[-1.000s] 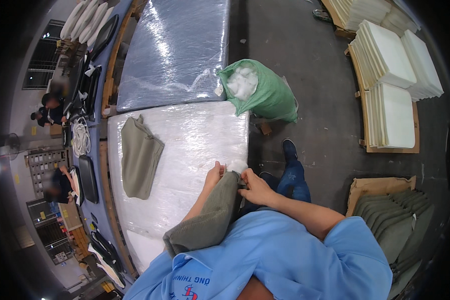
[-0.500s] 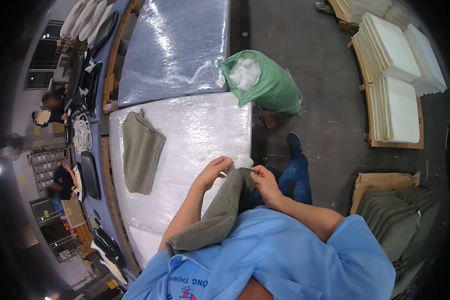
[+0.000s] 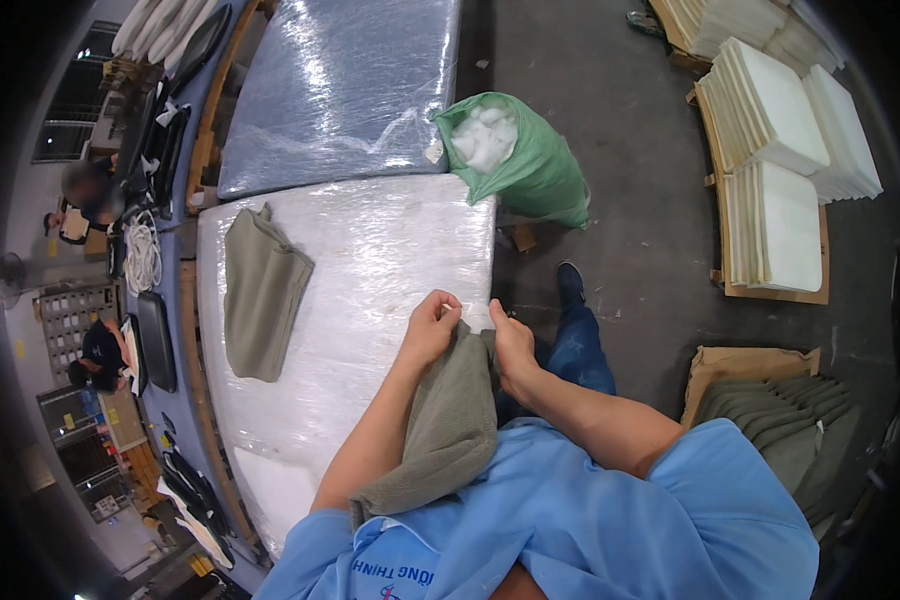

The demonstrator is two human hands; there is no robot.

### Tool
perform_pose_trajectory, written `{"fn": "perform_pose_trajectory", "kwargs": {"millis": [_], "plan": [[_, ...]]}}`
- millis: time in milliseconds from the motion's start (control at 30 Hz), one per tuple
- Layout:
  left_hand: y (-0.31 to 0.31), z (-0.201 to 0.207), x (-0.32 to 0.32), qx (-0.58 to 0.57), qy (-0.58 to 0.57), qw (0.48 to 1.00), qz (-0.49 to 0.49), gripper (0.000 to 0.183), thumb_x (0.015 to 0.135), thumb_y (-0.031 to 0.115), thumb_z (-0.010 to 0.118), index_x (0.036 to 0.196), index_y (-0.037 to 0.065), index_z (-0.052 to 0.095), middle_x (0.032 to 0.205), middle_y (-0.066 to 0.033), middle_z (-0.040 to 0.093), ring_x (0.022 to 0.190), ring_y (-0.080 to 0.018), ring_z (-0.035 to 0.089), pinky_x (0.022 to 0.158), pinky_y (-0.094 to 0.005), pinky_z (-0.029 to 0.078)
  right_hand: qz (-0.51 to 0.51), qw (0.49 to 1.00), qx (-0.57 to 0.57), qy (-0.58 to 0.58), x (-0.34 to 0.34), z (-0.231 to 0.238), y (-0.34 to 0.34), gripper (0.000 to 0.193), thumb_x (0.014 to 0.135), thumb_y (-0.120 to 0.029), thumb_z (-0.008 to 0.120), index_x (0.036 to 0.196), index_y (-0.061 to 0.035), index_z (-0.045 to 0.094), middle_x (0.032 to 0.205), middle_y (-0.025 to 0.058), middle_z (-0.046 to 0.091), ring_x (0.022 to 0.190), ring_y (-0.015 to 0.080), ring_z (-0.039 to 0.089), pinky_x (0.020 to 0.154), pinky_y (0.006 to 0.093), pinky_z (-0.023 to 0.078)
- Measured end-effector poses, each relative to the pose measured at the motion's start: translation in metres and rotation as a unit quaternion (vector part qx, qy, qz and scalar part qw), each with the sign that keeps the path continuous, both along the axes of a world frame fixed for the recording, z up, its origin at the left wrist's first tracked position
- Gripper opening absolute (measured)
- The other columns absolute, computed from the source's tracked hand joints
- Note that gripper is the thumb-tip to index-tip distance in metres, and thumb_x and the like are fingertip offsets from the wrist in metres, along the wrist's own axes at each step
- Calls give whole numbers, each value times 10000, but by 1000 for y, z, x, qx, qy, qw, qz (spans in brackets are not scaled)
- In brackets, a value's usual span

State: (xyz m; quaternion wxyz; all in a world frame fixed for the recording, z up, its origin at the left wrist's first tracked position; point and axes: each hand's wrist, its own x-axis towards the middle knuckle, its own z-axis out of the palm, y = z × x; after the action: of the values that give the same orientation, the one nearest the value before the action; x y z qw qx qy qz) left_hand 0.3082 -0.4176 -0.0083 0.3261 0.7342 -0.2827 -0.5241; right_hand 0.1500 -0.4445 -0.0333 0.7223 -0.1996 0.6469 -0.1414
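Note:
An olive-grey fabric cover (image 3: 448,415) hangs between my forearms, its lower end resting against my shirt. White stuffing (image 3: 477,316) shows at its upper end, between my two hands. My left hand (image 3: 433,325) is closed in a pinch at the left side of that end. On the other side, my right hand (image 3: 513,348) grips the edge with its thumb pointing up; its other fingers are mostly hidden. A second olive-grey cover (image 3: 263,295) lies folded on the white plastic-wrapped stack (image 3: 370,260) to the left.
A green sack (image 3: 540,165) of white fibre stands beyond the stack's right corner. Behind lies a blue-grey wrapped stack (image 3: 340,90). To the right are white foam slabs (image 3: 775,225) on a pallet and a carton (image 3: 705,375) of olive-grey pieces. Two people work at the far left.
My right hand has shifted up and turned, its thumb now raised beside the stuffing. The cover hangs straighter, its lower end slightly further right. The whole view has shifted a little.

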Motion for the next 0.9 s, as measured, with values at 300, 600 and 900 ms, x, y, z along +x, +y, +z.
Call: {"fn": "perform_pose_trajectory", "kwargs": {"millis": [300, 600, 900], "plan": [[-46, -18, -41, 100, -264, 959, -1, 284, 959, 342, 646, 1041, 74, 688, 964, -189, 738, 968, -368, 699, 847, -464, 525, 243, 936, -105, 231, -1, -36, -22, 648, 975, -572, 521, 979, 26, 770, 1072, 303, 715, 1118, 436, 665, 981, 464, 481], [-60, -27, -42, 159, -267, 950, -18, 240, 952, 311, 663, 1042, 90, 690, 1019, -196, 740, 1013, -392, 694, 868, -490, 525, 229, 934, -113, 251, 3, -49, -29, 564, 925, -546, 592, 887, -16, 783, 958, 277, 726, 1015, 437, 693, 917, 482, 502], [-60, -88, -33, 145, -282, 948, 32, 239, 926, 279, 690, 1007, 54, 694, 978, -237, 730, 968, -423, 694, 850, -484, 526, 193, 930, -168, 264, 30, -113, -23, 491, 907, -466, 654, 754, -8, 741, 782, 236, 705, 793, 416, 696, 784, 494, 508]]}}
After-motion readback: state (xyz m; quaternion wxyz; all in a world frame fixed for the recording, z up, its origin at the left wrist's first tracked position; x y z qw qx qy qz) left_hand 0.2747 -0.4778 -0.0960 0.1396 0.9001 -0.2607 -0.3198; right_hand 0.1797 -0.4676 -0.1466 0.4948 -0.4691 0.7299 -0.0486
